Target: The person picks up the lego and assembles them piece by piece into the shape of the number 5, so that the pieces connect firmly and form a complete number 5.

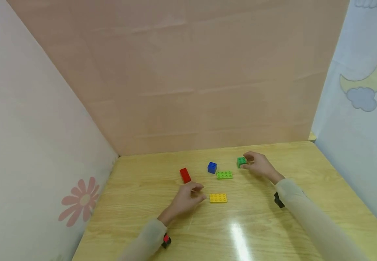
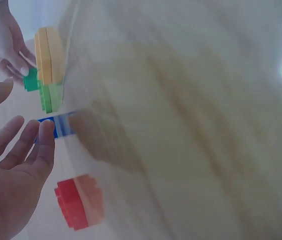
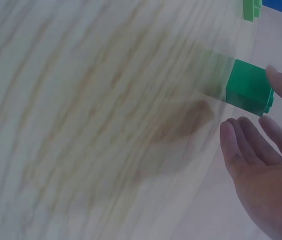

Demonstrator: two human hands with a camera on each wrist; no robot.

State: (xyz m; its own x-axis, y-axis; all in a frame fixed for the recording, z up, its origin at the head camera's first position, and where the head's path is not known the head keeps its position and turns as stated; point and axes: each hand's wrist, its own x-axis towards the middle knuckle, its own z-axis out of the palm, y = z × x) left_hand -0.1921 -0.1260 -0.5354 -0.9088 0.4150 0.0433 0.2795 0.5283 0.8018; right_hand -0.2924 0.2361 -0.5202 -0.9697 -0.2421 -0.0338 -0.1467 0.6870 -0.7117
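My right hand point(image 1: 259, 165) is at the dark green toy brick point(image 1: 241, 162), a square block with studs on top. In the right wrist view the thumb lies right at one side of the green brick point(image 3: 249, 87), while the other fingers are spread a little apart from it. Nothing is in my left hand point(image 1: 186, 198), whose fingers are loosely bent with a gap to the thumb. It hovers between the red brick point(image 1: 185, 175), just beyond it, and the yellow brick point(image 1: 218, 198), to the right of its fingertips.
A small blue brick point(image 1: 212, 167) and a flat light green brick point(image 1: 224, 175) lie close together mid-table. The wooden table point(image 1: 149, 170) meets an upright brown backdrop point(image 1: 208, 90) behind, with pale patterned walls on both sides.
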